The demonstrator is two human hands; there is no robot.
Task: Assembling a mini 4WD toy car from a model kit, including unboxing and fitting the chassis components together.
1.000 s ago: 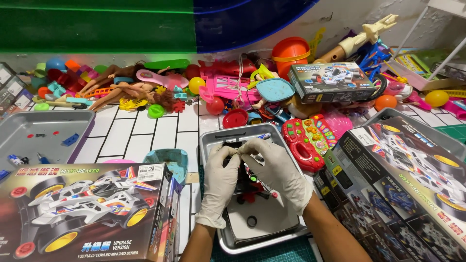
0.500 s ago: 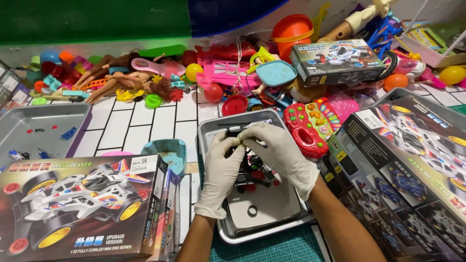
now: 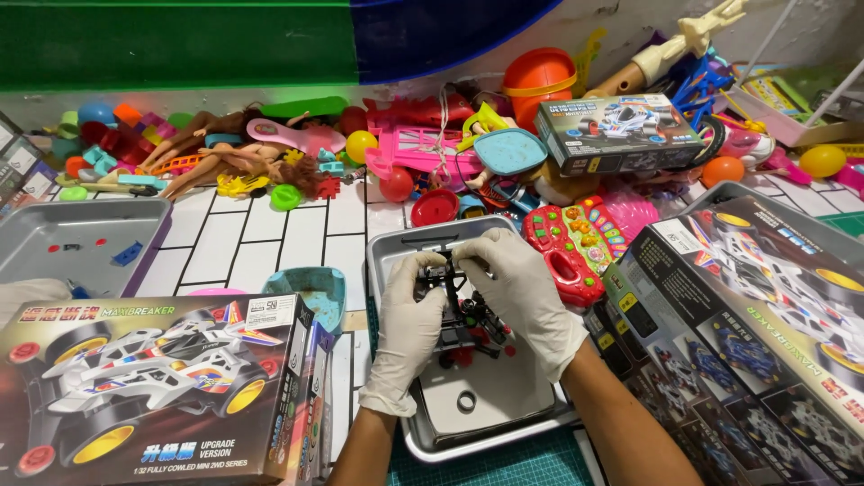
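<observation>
White tiled table, toy clutter along back wall. Your gloved left hand point(image 3: 409, 324) and right hand point(image 3: 517, 292) both pinch black chassis point(image 3: 454, 301) above steel tray point(image 3: 423, 432). Keep it low over tray; loose red parts likely drop easily.

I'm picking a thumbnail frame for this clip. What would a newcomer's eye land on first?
First the two white-gloved hands, left hand and right hand, gripping a small black toy car frame over a metal tray at centre. Next the big toy car box at lower left, then the heap of bright plastic toys along the back wall.
</observation>
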